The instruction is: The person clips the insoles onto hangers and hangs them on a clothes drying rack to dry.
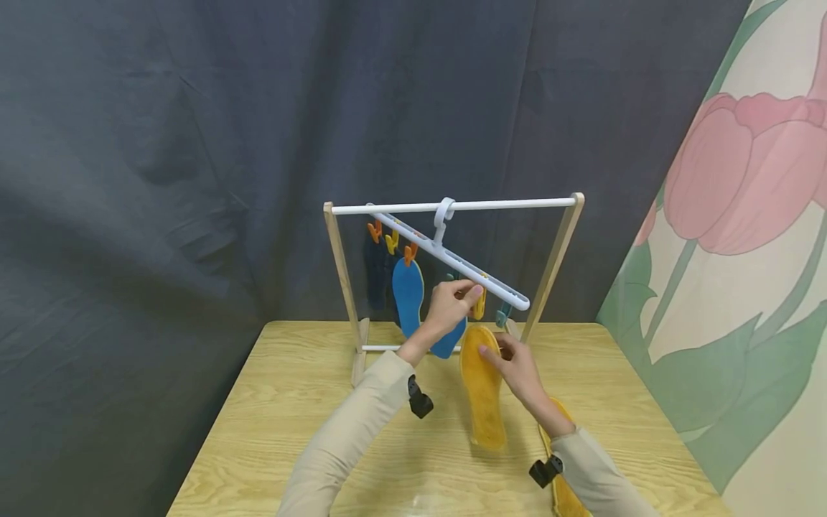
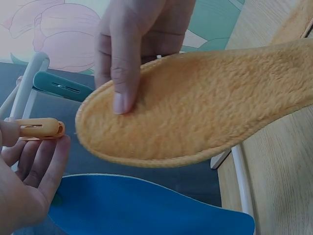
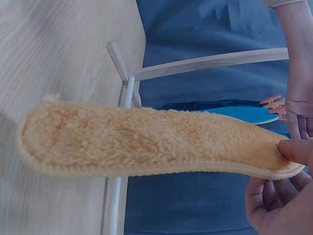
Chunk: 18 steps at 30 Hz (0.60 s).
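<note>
My left hand (image 1: 446, 309) pinches a yellow clothespin (image 2: 41, 127) that hangs from the white clip hanger (image 1: 452, 260). Just below and to the right, my right hand (image 1: 520, 370) holds a fuzzy yellow insole (image 1: 484, 391) by its upper end, thumb on the plush face. That insole hangs down, its top end close under the clothespin and apart from it. A teal clothespin (image 1: 503, 314) dangles at the hanger's near end. Behind my left hand hang two blue insoles, one (image 1: 408, 298) from an orange clothespin (image 1: 410, 255), the other (image 1: 450, 341) partly hidden.
The hanger hooks over the top bar of a wooden rack (image 1: 558, 251) on the table (image 1: 291, 409). Something dark (image 1: 377, 276) hangs at its far end. Another yellow insole (image 1: 568, 495) lies under my right forearm. A dark curtain (image 1: 194, 143) stands behind, a painted wall (image 1: 730, 287) right.
</note>
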Each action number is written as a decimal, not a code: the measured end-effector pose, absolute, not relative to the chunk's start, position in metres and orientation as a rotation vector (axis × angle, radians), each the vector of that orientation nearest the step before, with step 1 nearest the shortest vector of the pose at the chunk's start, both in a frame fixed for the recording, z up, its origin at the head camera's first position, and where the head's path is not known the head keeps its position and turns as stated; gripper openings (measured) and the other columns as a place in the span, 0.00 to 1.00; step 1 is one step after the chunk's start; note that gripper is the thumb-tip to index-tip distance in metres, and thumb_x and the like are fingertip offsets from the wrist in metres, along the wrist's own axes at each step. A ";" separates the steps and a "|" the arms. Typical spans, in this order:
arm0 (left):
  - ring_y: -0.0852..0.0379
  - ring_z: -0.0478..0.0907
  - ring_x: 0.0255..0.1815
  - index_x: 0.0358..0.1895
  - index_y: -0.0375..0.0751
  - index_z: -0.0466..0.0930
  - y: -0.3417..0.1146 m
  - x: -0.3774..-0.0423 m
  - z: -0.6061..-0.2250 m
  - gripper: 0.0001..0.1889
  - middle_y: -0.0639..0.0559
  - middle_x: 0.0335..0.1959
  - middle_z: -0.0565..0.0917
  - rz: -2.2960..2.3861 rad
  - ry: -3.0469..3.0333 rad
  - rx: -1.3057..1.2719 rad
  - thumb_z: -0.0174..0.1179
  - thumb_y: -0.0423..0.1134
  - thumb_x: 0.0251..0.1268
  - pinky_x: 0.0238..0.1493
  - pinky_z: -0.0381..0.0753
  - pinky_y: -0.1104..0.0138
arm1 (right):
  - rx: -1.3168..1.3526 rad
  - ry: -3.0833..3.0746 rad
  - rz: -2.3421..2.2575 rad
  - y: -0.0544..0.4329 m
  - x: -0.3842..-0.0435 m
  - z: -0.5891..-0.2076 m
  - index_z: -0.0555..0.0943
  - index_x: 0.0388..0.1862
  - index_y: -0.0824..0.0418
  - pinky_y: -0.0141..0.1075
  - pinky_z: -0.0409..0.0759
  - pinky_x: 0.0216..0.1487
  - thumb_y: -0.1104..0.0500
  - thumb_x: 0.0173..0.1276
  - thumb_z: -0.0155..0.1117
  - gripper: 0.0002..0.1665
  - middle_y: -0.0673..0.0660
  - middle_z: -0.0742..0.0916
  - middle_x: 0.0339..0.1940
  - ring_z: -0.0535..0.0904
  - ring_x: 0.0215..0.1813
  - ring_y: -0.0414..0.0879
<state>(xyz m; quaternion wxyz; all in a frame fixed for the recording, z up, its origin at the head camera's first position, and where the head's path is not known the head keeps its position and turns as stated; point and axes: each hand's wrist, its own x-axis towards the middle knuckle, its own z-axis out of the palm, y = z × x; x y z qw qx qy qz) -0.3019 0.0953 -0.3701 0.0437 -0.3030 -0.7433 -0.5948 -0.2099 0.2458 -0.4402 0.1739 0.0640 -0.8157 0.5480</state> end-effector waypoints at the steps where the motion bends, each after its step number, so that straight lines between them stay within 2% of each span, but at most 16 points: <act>1: 0.57 0.83 0.31 0.46 0.33 0.86 0.096 -0.302 -0.370 0.11 0.44 0.33 0.85 -1.810 -2.272 -0.922 0.58 0.37 0.74 0.34 0.86 0.63 | 0.180 -2.306 1.556 0.246 -0.210 -0.439 0.82 0.49 0.73 0.29 0.79 0.31 0.65 0.68 0.68 0.15 0.66 0.86 0.40 0.81 0.31 0.43; 12: 0.58 0.83 0.29 0.45 0.32 0.86 0.096 -0.301 -0.374 0.12 0.44 0.31 0.86 -1.787 -2.246 -0.917 0.58 0.39 0.73 0.30 0.84 0.69 | 0.143 -2.287 1.557 0.243 -0.209 -0.432 0.83 0.48 0.72 0.28 0.78 0.32 0.62 0.68 0.68 0.15 0.64 0.87 0.38 0.80 0.33 0.41; 18: 0.57 0.84 0.35 0.48 0.31 0.85 0.096 -0.301 -0.372 0.15 0.44 0.35 0.86 -1.875 -2.237 -0.974 0.58 0.41 0.74 0.35 0.85 0.68 | 0.126 -2.241 1.587 0.240 -0.211 -0.429 0.83 0.49 0.74 0.28 0.80 0.33 0.63 0.68 0.68 0.16 0.65 0.86 0.39 0.81 0.34 0.41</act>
